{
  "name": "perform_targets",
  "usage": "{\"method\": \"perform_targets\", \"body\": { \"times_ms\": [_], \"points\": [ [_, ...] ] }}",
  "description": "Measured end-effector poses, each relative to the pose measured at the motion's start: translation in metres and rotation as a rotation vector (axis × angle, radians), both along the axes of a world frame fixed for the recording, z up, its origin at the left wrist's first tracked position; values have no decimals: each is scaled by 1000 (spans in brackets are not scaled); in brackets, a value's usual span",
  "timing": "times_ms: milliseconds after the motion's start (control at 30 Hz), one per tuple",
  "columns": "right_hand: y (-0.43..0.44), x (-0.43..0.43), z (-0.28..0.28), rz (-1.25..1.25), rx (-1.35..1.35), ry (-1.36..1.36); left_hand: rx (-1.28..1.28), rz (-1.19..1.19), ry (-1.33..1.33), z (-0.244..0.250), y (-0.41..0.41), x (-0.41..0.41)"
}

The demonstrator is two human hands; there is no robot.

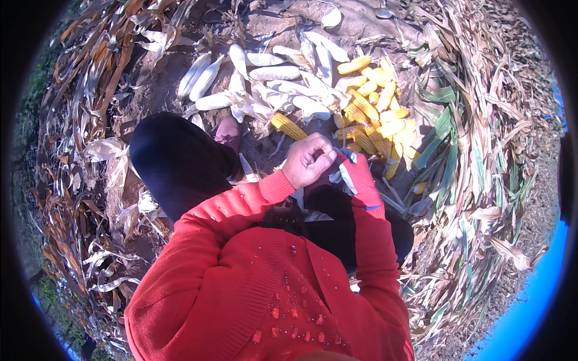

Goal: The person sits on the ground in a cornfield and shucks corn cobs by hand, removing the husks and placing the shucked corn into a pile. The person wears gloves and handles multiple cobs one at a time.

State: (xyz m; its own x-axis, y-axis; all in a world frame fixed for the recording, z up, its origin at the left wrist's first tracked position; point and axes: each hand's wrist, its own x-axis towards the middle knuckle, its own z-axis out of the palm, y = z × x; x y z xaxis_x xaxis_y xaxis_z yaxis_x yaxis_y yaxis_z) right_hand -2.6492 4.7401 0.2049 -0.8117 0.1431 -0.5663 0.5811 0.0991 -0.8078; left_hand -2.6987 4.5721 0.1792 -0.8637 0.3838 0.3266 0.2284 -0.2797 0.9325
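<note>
My left hand (310,160) is bare, its thumb and fingers curled together. It meets my right hand (356,171), which wears a red and pale grey work glove, in front of my lap. Whether anything small is pinched between them, I cannot tell. Just beyond the left knuckles, a yellow ear of corn (289,127) pokes out of pale husks. A heap of husked yellow corn ears (379,118) lies on the ground past the right hand. Several ears still in whitish husks (275,73) are spread over the soil to its left.
Dry corn stalks (485,135) are piled along the right, with green leaves (440,131) among them. More brown stalks and leaves (97,85) line the left. My dark-trousered knee (174,158) and a pink shoe (227,133) are left of the hands. A lone yellow ear (419,187) lies at the right.
</note>
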Motion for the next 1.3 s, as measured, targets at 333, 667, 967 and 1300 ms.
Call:
{"method": "perform_targets", "body": {
  "times_ms": [333,667,967,1300],
  "points": [
    [-6,7,6,-57,82,85,-767,-357,206,-65,31,32],
    [-24,14,-46,210,322,189,-507,-419,-8,-166,63,11],
    [-45,12,-59,290,214,115,-266,-233,38,-225,74,4],
    [-61,10,-88,306,177,93,-268,-190,13,-249,62,-22]
  ]
}}
